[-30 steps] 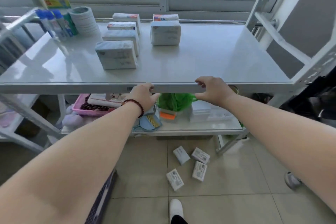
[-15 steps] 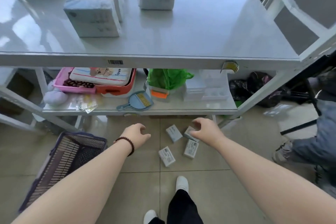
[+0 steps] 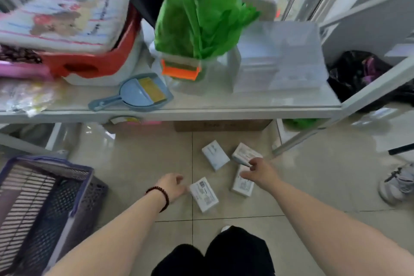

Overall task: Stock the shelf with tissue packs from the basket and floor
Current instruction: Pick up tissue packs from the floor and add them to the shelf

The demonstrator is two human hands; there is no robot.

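While the lower shelf [image 3: 201, 110] stretched above the floor [image 3: 139, 163], the basket [image 3: 44, 195] sat at the floor's left edge. Four tissue packs [image 3: 215, 154] lay scattered before the shelf's front edge. Both hands hovered low, left hand [image 3: 172, 187] beside one pack, right hand [image 3: 261, 171] over two, fingers [image 3: 253, 162] loosely curled, grasping nothing.

Glossy floor tiles [image 3: 139, 163]; plastic-wrapped tissue packs [image 3: 203, 194]; perforated plastic basket [image 3: 44, 204].

Four white tissue packs [image 3: 215, 154] lie loose on the tiled floor [image 3: 139, 163] before the shelf's [image 3: 201, 112] front edge; the dark slatted basket [image 3: 42, 204] stands to their left.
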